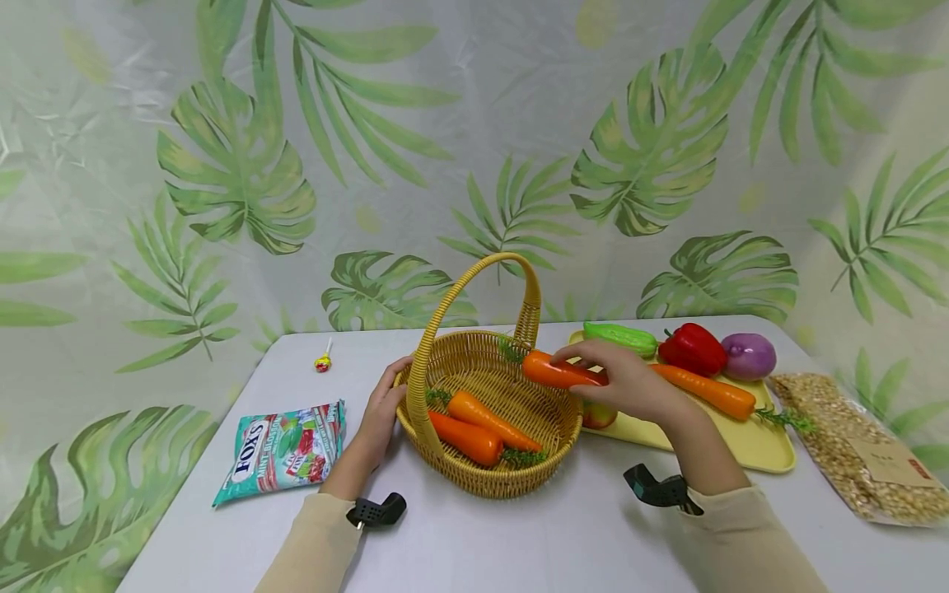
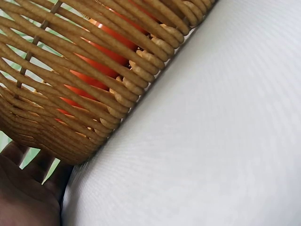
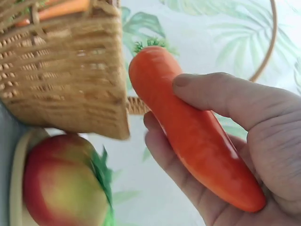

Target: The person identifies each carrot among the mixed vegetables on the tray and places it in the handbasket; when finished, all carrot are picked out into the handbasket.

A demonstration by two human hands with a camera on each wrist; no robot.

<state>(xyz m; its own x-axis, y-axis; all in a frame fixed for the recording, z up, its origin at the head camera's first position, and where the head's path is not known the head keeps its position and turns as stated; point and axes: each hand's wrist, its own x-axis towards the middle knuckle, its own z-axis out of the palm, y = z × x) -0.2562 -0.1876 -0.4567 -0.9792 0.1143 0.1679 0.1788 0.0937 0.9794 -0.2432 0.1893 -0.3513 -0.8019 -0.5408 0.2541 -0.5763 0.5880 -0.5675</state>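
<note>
An orange-red carrot with a green leafy top is gripped in my right hand, thumb on one side and fingers on the other. That hand holds it over the right rim of a yellow wicker basket, leafy end toward the inside. My left hand rests against the basket's left side; in the left wrist view its fingers look fairly straight, their tips hidden behind the wicker. Inside the basket lie an orange carrot and a redder carrot.
A yellow tray at right bears a carrot, red pepper, eggplant, green vegetable and red-yellow fruit. Beyond it lies a bag of kernels. At left are a candy bag and a lollipop.
</note>
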